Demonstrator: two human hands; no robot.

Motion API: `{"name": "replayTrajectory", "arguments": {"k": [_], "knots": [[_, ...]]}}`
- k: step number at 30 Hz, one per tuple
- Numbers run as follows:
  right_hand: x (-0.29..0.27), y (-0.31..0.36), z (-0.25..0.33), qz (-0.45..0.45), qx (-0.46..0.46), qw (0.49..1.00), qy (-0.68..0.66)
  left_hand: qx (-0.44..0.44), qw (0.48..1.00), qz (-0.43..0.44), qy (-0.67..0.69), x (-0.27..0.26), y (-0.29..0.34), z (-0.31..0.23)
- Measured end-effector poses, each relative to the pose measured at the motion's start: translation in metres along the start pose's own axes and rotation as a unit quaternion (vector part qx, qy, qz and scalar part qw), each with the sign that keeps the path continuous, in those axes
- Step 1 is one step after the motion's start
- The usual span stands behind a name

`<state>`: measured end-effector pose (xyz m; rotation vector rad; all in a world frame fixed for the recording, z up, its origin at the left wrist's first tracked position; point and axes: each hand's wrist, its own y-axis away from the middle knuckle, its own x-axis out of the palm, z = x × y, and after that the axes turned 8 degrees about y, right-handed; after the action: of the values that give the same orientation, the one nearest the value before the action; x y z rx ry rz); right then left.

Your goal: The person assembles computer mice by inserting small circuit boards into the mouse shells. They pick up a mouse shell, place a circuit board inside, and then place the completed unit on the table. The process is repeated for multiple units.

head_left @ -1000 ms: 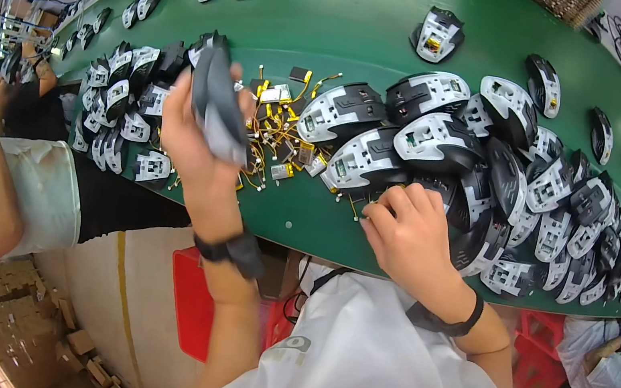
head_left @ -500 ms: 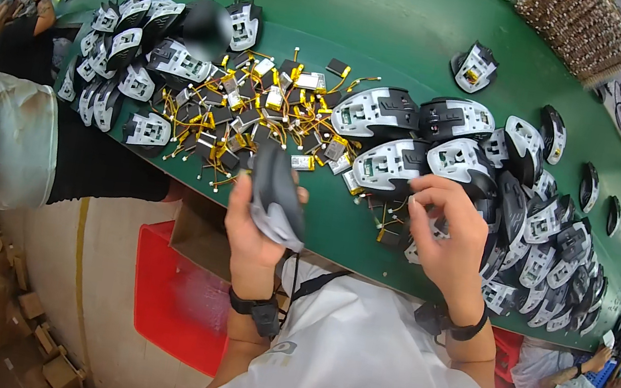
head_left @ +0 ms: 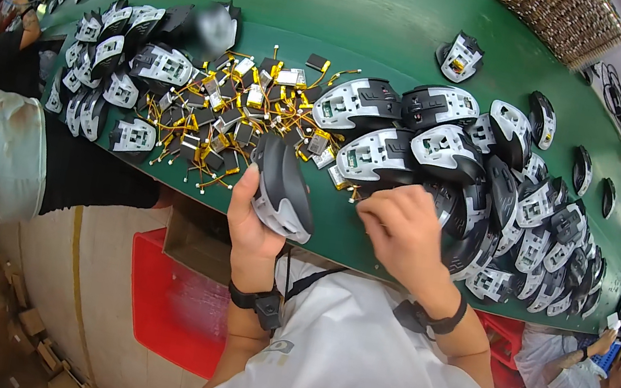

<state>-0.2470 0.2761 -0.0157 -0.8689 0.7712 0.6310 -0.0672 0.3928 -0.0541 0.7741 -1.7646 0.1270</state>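
Observation:
My left hand (head_left: pixel 253 225) grips a computer mouse (head_left: pixel 279 185), its dark back up and its pale grey side toward me, near the table's front edge. To its right, my right hand (head_left: pixel 406 229) is closed, thumb and fingers bent together; whatever is in them, if anything, is hidden. Beyond both hands lies a heap of small battery packs (head_left: pixel 255 96) in silver, black and yellow with thin wires and white plugs. Close behind my right hand sit several half-open mice (head_left: pixel 374 154), their grey undersides up.
More mice are piled on the right (head_left: pixel 533 250) and left (head_left: pixel 110 48) of the green table (head_left: pixel 338 20). A stack of brown trays (head_left: pixel 561 22) stands at the back right. Below the edge are a red bin (head_left: pixel 171 302) and a cardboard box (head_left: pixel 197 241). People work on both sides.
My right hand has moved left, toward the mouse, and its fingers have curled further downward. My left hand still holds the mouse, now turned slightly. The view has shifted a little.

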Motion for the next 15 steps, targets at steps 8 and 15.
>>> {"name": "replayTrajectory", "arguments": {"k": [8, 15], "knots": [[-0.02, -0.006, -0.007, -0.099, 0.177, 0.91, -0.361, -0.059, 0.987, 0.102, -0.107, 0.004, -0.002, 0.017], [-0.026, -0.003, -0.02, -0.053, 0.289, 0.722, -0.626, -0.051, 0.992, 0.073, -0.094, 0.017, -0.005, 0.033]]}}
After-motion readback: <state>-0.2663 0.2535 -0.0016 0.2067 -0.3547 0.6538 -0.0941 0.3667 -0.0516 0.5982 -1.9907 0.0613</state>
